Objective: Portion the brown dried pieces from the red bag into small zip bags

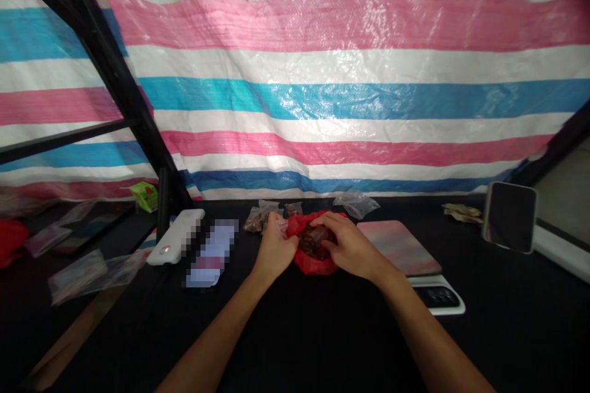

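Observation:
A red plastic bag (314, 266) lies open on the black table (304, 331), with small brown pieces (310, 244) inside it. My left hand (278, 250) is at the bag's left side, its fingers closed on a small clear bag (281, 225). From the right, my right hand (348, 242) reaches over the red bag's opening, fingers curved and apart, the tips among the brown pieces. Whether those fingertips hold a piece cannot be made out. Just behind my left hand sit small clear bags filled with brown pieces (255, 220).
An empty clear bag (357, 203) lies behind the red one. Left are a phone (214, 253) and a white device (177, 237); right, a pinkish flat case (400, 247), a white object (441, 296) and a standing dark-screened device (510, 217). A striped sheet (350, 98) hangs behind.

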Tool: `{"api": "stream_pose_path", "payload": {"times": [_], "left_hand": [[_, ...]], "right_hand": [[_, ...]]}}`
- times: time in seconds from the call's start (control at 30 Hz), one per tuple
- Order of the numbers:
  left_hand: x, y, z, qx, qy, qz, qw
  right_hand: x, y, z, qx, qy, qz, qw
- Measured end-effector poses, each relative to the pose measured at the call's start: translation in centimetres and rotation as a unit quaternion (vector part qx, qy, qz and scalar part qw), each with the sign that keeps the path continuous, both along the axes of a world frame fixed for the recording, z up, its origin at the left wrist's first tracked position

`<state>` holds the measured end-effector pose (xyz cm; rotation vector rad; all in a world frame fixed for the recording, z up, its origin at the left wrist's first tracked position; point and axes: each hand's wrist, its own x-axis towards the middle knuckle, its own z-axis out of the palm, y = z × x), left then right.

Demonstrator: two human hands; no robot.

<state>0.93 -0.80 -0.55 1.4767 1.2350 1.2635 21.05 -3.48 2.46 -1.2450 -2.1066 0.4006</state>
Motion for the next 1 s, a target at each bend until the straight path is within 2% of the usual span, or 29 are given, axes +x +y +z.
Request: {"api": "stream_pose_path", "payload": {"times": [0.1, 0.27, 0.57, 0.73, 0.87, 1.0], "left_hand": [[-0.1, 0.3, 0.4, -0.011, -0.065, 0.016, 0.998], [-0.2, 0.1, 1.0, -0.051, -0.143, -0.021, 0.988], [0.0, 0.0, 0.9, -0.085, -0.068, -0.056, 0.993], [-0.2, -0.4, 1.3, -0.104, -0.076, -0.077, 0.989], [0.0, -0.8, 1.5, -0.107, -0.098, -0.107, 0.984], [0.3, -0.8, 1.0, -0.119, -0.180, -0.125, 0.968]], "right_hand": [[0.5, 0.4, -0.3, 0.001, -0.016, -0.030, 0.999], [0.8, 0.3, -0.1, -0.015, -0.045, -0.073, 0.996], [0.8, 0.1, -0.2, -0.068, -0.043, -0.060, 0.995], [1.0, 0.2, 0.0, -0.027, -0.084, -0.098, 0.991], [0.9, 0.0, 0.2, -0.002, -0.091, -0.071, 0.993], [0.6, -0.1, 0.0, -0.004, -0.068, -0.040, 0.997]]}}
